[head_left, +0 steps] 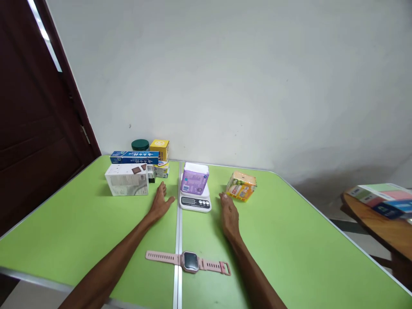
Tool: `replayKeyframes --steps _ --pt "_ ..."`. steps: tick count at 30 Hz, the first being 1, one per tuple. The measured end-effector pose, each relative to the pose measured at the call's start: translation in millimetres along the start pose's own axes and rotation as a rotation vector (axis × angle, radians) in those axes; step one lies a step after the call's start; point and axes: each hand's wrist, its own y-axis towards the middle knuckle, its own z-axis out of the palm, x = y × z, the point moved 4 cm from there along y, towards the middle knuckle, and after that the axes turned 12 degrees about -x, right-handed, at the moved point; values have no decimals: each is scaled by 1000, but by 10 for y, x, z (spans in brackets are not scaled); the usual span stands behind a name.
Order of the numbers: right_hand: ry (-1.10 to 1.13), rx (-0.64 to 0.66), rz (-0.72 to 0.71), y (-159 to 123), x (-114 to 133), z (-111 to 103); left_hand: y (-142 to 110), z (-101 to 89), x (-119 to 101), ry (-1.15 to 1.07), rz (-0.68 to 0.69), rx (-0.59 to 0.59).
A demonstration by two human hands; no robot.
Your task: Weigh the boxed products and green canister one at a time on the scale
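Note:
A purple and white packet [195, 179] stands on the platform of a white kitchen scale [195, 204], which has a dark display and several buttons. To the left of the scale, my left hand [160, 202] is open and empty, thumb apart from the fingers. On the other side my right hand [229, 215] has its fingers stretched out, holding nothing; its fingertips are close to an orange and yellow wrapped pack [241, 186]. Whether they touch that pack I cannot tell. Between my forearms a pink-strapped smartwatch [190, 262] lies flat across the table seam.
Back left on the green table [289, 253] stand a white box [127, 180], blue toothpaste boxes [134, 157], a yellow box [160, 148] and a green-lidded jar [140, 144]. A wall rises behind. At right, a wooden surface [363, 216] bears colourful boxes [386, 197].

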Motion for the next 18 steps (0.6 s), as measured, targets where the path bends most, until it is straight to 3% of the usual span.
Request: replayKeyframes --steps 7,12,15,18 --pt "73 -12 -114 -62 514 396 -70 375 -516 145 245 -21" --pt "108 59 -134 -78 760 636 -42 678 -742 74 213 67" --pt "102 87 -133 -160 870 639 -113 649 -832 2 243 69" --pt "127 155 -173 -363 1043 642 -259 364 -919 -6 276 23"
